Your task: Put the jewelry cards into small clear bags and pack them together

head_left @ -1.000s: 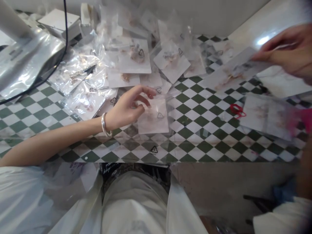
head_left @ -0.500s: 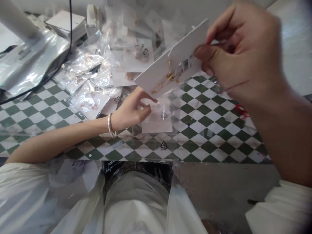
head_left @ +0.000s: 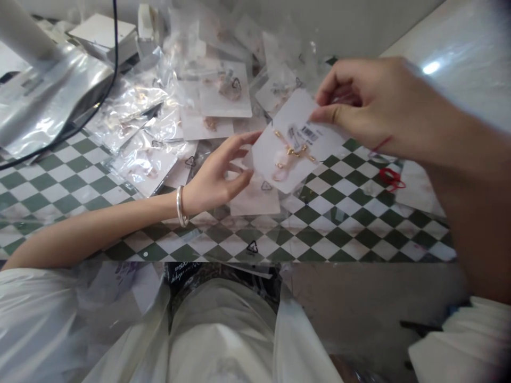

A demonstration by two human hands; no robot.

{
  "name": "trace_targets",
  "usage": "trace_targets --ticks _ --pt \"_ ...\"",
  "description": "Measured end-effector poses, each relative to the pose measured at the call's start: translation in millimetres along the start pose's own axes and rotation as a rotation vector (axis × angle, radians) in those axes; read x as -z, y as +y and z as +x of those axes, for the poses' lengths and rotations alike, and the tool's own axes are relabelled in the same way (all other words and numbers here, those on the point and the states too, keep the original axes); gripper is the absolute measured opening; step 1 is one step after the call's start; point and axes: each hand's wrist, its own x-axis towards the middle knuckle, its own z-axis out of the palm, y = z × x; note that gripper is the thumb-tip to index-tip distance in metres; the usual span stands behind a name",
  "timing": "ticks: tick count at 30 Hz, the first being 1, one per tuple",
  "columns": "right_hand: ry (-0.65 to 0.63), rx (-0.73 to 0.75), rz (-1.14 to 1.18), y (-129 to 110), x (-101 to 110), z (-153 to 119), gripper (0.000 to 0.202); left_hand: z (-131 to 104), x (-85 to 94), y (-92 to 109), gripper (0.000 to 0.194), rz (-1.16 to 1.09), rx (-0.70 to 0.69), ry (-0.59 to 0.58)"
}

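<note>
The right hand (head_left: 371, 106) pinches the upper corner of a white jewellery card (head_left: 295, 143) between thumb and forefinger, holding it tilted in the air above the middle of the checkered desk (head_left: 351, 223); gold pieces and a barcode label show on the card's face. The left hand (head_left: 215, 175), a silver bangle (head_left: 180, 206) on its wrist, reaches up with fingers (head_left: 239, 142) spread and loose, the tips touching or just short of the card's left edge, grasping nothing that can be made out. Beneath that hand a clear sleeve with a card inside (head_left: 255, 198) lies flat on the desk, and a heap of bagged cards (head_left: 191, 101) covers the far left part, beside a black cable (head_left: 80, 119). A small red loop (head_left: 390, 178) lies toward the right edge. The step in hand looks like passing the card from one hand toward the other; the next move would call for the left fingers to close on the free edge without bending the card or brushing the gold pieces loose.
</note>
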Motion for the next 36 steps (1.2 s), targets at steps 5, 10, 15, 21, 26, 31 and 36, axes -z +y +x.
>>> trace_targets --ticks 5,10,15,21,26,31,36 --pt "-0.040 0.074 -0.046 -13.2 -0.9 -9.4 0.013 0.8 -3.1 2.5 0.055 -0.058 -0.017 -0.019" --pt "-0.088 0.136 0.000 -27.5 -3.9 -18.3 0.015 1.9 -4.0 4.0 0.055 -0.093 -0.085 -0.073" --pt "-0.084 0.257 0.120 -33.9 -9.8 -26.0 0.015 4.0 -0.7 13.0 0.056 -0.042 -0.108 -0.047" --pt "0.063 0.136 0.019 -31.3 -9.0 -28.6 0.013 8.6 4.3 16.0 0.066 -0.077 -0.044 -0.025" --pt "0.006 0.087 0.015 -32.0 -7.9 -29.7 0.015 8.9 4.2 14.5 0.071 -0.156 -0.028 -0.049" --pt "-0.089 0.253 0.120 -38.8 -10.0 -32.5 0.014 8.8 4.4 14.0 0.068 -0.220 -0.050 -0.085" --pt "-0.079 0.253 0.107 -35.7 -9.2 -29.3 0.013 13.5 10.7 13.5 0.057 -0.233 -0.017 -0.066"
